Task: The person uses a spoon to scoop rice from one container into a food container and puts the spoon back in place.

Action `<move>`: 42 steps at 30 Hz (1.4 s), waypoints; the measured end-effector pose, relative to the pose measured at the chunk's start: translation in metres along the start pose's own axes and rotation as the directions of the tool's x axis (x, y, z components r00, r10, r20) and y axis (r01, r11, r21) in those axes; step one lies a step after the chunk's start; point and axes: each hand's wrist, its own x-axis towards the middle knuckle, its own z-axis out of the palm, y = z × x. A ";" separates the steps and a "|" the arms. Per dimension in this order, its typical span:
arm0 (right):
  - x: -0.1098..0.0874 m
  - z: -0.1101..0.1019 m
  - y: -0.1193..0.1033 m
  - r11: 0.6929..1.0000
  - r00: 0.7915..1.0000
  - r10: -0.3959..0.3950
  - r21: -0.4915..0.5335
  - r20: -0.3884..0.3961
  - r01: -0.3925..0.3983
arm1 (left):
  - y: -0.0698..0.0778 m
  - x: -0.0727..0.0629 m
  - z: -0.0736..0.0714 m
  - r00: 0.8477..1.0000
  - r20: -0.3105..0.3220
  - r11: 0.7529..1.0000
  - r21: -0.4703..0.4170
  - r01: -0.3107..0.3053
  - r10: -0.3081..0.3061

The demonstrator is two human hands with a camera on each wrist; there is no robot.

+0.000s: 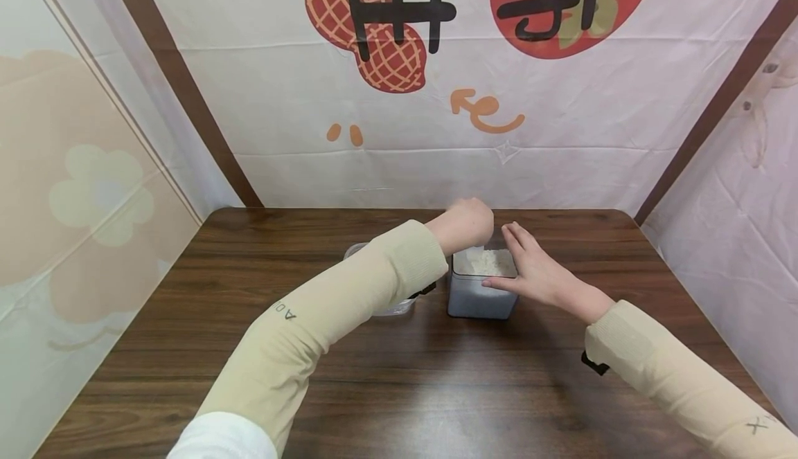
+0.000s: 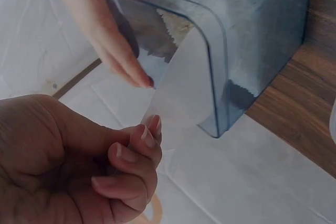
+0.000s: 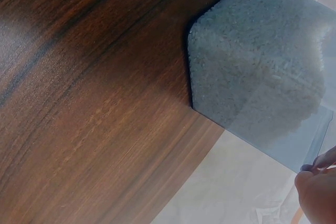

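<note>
A blue-tinted see-through square container [image 1: 479, 300] of white rice [image 1: 495, 262] stands right of the table's middle. My left hand [image 1: 467, 223] is above its far left side. In the left wrist view its thumb and fingertips pinch a thin translucent white scoop-like piece [image 2: 185, 85], which reaches inside the rim; its full shape is hidden. My right hand [image 1: 544, 272] holds the container at its right side, thumb along the front, fingers toward the back. The rice shows through the walls [image 3: 252, 61] in the right wrist view.
A clear plastic container [image 1: 396, 308] stands left of the rice, mostly hidden by my left sleeve [image 1: 349, 307]. Dark wood tabletop [image 1: 474, 390] lies in front. A printed cloth [image 1: 280, 99] hangs behind the table's far edge.
</note>
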 end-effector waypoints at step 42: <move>0.000 0.000 0.000 1.000 1.000 -0.003 0.005 -0.006 0.003 | 0.004 0.008 0.017 0.995 0.065 0.996 0.053 0.073 -0.076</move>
